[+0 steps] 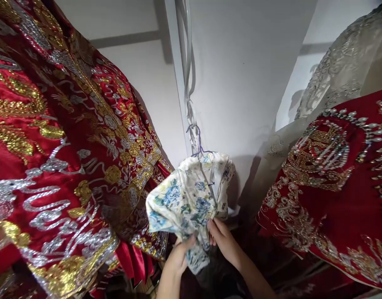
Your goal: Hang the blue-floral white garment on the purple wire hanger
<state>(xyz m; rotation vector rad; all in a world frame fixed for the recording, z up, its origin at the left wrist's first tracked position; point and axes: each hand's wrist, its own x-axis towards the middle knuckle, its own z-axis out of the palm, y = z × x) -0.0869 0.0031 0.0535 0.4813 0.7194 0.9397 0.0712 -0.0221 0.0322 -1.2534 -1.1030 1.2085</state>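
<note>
A small white shirt (181, 207) with blue and green flower print hangs in front of me on a thin purple hanger (200, 145). My left hand (179, 255) grips its lower part from the left, the thumb on top and slightly blurred. From the right, my right hand (221, 236) pinches the front edge of the cloth, its thumb on the near side and the other fingers partly behind. Below my hands a bunched end of the printed cloth hangs down.
White cable or cord (188, 62) runs down the wall (240, 74) to the hanger. A red jacket (85, 137) with gold and silver embroidery hangs close on the left. At right hang a red beaded garment (330, 216) and a sheer white embroidered one (336, 62).
</note>
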